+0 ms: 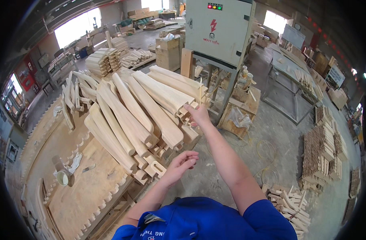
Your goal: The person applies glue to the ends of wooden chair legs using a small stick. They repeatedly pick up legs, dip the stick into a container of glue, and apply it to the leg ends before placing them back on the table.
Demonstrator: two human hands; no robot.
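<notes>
My right hand point(199, 115) reaches out to the pile, its fingers closed at the squared near end of a pale, shaped wooden leg point(163, 89). A thin pale stick point(201, 90) rises just above these fingers; I cannot tell whether they hold it. Nearer to me, my left hand point(183, 163) hovers in front of the pile, holding nothing, its fingers bent and slightly apart. Several more curved wooden legs point(125, 114) lie stacked side by side to the left. Below them is a small wooden piece with a slot point(157, 168).
The pile rests on a wooden workbench point(93, 192) with a scalloped edge. A cup point(63, 177) and a crumpled cloth point(75, 163) lie there. Beyond stands a grey electrical cabinet point(219, 36). Stacked wood point(323, 148) and a metal-framed table point(291, 76) are on the right.
</notes>
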